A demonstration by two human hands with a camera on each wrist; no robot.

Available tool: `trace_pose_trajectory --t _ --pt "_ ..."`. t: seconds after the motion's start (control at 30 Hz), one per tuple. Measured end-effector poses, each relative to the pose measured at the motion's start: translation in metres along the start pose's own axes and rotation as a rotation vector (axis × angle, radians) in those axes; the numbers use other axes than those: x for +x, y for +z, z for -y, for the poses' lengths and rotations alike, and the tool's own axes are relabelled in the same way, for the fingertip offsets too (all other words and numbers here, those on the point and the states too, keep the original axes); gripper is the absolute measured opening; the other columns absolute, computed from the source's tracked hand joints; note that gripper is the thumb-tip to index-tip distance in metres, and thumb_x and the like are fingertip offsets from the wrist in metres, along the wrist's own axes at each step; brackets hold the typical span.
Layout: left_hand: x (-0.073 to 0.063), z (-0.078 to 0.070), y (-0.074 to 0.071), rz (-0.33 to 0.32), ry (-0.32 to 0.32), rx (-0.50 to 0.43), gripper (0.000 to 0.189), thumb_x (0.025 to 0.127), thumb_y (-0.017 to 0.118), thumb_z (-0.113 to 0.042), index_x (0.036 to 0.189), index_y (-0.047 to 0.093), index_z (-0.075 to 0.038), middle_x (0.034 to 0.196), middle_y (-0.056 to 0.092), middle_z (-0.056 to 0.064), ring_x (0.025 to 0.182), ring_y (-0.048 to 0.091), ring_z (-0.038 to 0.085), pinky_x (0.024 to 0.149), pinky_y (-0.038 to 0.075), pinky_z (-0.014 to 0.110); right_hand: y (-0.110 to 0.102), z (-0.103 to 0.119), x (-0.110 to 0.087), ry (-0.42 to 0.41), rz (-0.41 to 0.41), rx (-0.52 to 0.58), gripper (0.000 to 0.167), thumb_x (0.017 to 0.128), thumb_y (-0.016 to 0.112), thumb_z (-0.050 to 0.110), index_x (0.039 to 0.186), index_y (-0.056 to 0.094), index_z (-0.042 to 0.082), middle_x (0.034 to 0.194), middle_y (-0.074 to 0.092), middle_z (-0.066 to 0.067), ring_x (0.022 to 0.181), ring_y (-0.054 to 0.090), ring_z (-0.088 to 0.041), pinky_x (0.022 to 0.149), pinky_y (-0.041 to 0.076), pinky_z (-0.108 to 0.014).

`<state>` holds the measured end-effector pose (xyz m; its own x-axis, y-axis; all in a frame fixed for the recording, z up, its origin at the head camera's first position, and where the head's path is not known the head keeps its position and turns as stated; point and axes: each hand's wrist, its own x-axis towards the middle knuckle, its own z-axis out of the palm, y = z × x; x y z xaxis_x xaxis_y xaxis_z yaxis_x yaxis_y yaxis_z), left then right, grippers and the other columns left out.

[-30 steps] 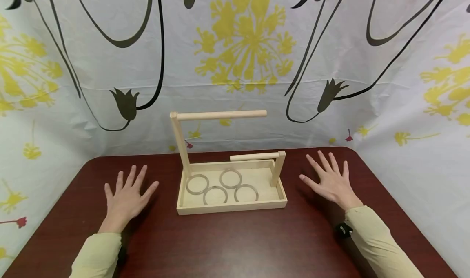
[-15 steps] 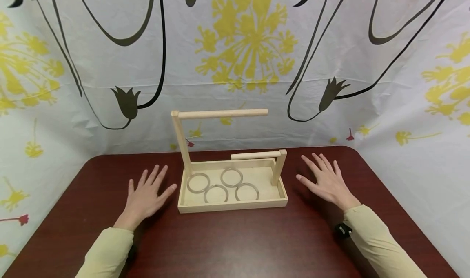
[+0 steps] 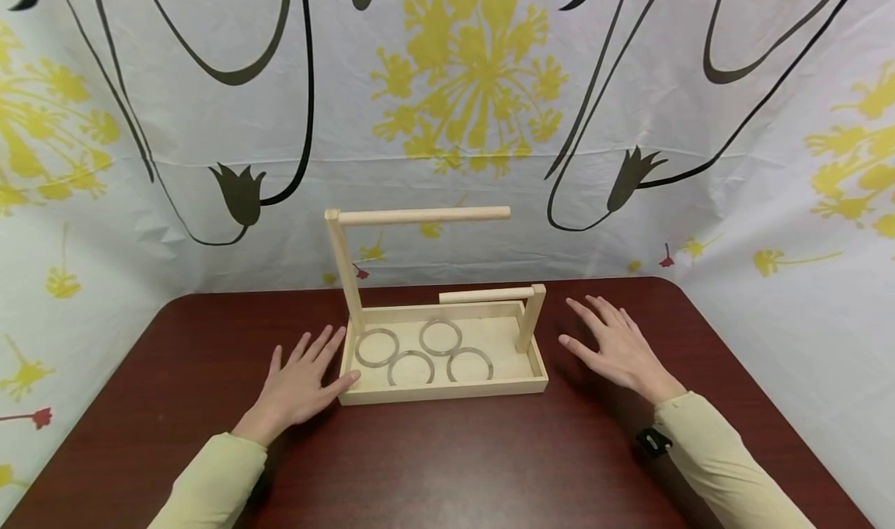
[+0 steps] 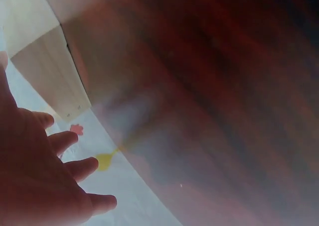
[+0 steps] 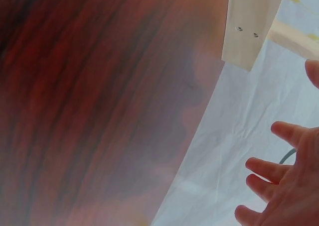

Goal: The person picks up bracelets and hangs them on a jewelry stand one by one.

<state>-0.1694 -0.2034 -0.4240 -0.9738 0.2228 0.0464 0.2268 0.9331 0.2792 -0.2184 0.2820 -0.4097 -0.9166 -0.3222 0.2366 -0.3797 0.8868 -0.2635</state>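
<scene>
A shallow wooden tray (image 3: 447, 391) stands mid-table with several pale, translucent rings (image 3: 411, 353) lying flat inside. At its left end rises a tall post (image 3: 345, 273) bearing a horizontal dowel (image 3: 426, 216); a shorter post (image 3: 531, 319) at the right carries a lower dowel (image 3: 485, 295). My left hand (image 3: 301, 385), fingers spread, is at the tray's left end, its thumb over the front left corner; contact is unclear. In the left wrist view its fingers look straight. My right hand (image 3: 622, 350) is spread right of the tray, apart from it and holding nothing.
The dark red-brown table (image 3: 447, 459) reaches back to a white patterned cloth (image 3: 447, 125), which also hangs at both sides. A black device (image 3: 653, 440) sits at the right wrist.
My left hand has moved right, from the bare table to the tray's left end. The right hand has shifted slightly left toward the tray. The tray and rings have stayed put.
</scene>
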Motion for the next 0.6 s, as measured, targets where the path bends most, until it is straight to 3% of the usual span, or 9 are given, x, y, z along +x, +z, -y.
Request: trace_pose_trajectory --t 0.37,0.6 --pt "0.006 -0.009 0.004 0.046 0.046 0.004 0.091 0.088 0.044 -0.072 0.154 0.027 -0.012 0.156 0.026 0.012 0.140 0.022 0.043 0.105 0.005 0.068 -0.001 0.003 -0.008 -0.060 -0.047 0.013 0.066 0.093 0.059 0.047 0.146 0.042 0.013 0.143 0.039 -0.023 0.133 0.032 -0.042 0.105 0.022 -0.060" --pt "0.009 -0.010 0.005 0.063 0.035 -0.007 0.098 0.086 0.045 -0.074 0.155 0.022 -0.008 0.157 0.024 0.013 0.140 0.021 0.042 0.105 0.005 0.068 -0.003 0.013 -0.015 -0.097 -0.085 0.029 0.063 0.092 0.062 0.044 0.146 0.044 0.015 0.138 0.045 -0.020 0.125 0.043 -0.039 0.097 0.033 -0.059"
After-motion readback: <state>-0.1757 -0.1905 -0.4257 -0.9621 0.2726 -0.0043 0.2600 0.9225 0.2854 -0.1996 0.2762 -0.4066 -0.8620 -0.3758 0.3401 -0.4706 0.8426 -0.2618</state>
